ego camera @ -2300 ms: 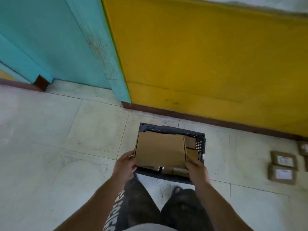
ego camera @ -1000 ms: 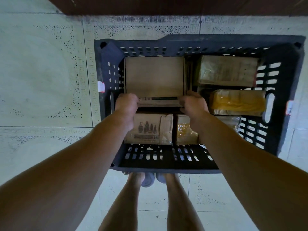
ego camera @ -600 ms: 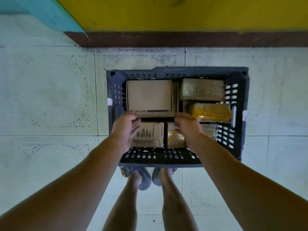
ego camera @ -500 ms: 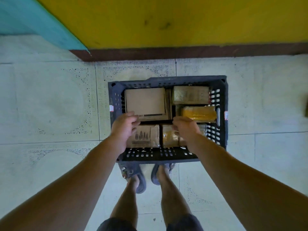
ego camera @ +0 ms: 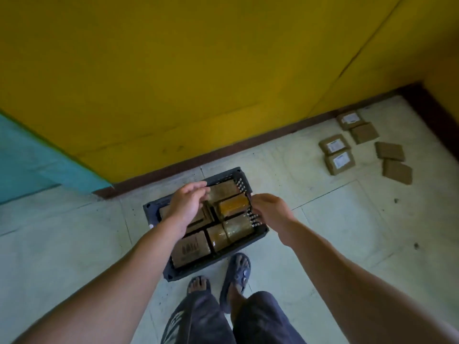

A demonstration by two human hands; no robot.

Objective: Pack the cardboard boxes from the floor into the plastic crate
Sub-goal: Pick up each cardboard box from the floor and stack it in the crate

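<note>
The dark plastic crate [ego camera: 159, 203] sits on the tiled floor by the yellow wall, holding several cardboard boxes and tape-wrapped parcels; a printed box [ego camera: 190, 249] lies at its near left. My left hand [ego camera: 187, 203] hovers over the crate's left half with relaxed fingers, holding nothing, and hides part of the large flat box. My right hand [ego camera: 269, 211] hangs over the crate's right wall, fingers loosely curled and empty. Several cardboard boxes [ego camera: 340, 161] lie on the floor at the far right.
The yellow wall [ego camera: 198, 70] with a dark skirting runs behind the crate, and a teal panel [ego camera: 37, 160] stands at the left. My sandalled feet [ego camera: 236, 271] are just in front of the crate. Open tiles lie between the crate and the floor boxes.
Both hands have let go of the large flat box, which now lies in the crate. I have straightened up, and the view has swung right, revealing the boxes on the floor.
</note>
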